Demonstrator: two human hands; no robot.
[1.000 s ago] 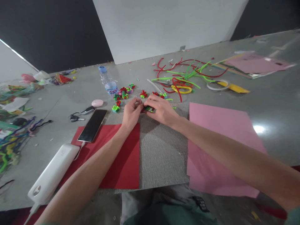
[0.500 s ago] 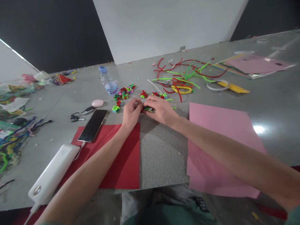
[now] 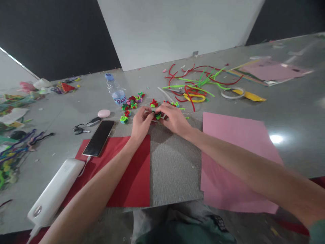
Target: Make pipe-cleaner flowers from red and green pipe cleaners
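Note:
My left hand (image 3: 141,122) and my right hand (image 3: 175,118) meet above the grey table, fingertips almost together. Between them is a small green and red pipe-cleaner piece (image 3: 157,116), partly covered by my fingers. Both hands are closed, thumbs and fingers pinching it from either side. Just beyond the left hand lie several small pipe-cleaner flowers (image 3: 132,101) in red, green and pink. A lime-green flower (image 3: 124,119) sits left of that hand. One red and green flower (image 3: 153,103) rests behind the gap between the hands, and another lime one (image 3: 175,104) is partly hidden behind the right hand.
Loose red and green pipe cleaners (image 3: 203,79) cover yellow-handled scissors (image 3: 194,98). Right of them are a tape roll (image 3: 233,97) and a yellow cutter (image 3: 254,96). A water bottle (image 3: 115,89), phone (image 3: 99,138), power bank (image 3: 56,191), red sheet (image 3: 137,176) and pink sheet (image 3: 233,162) surround my arms.
The view has shifted slightly. More of the green part of the piece shows between my fingertips, and my right fingers have shifted a little around it.

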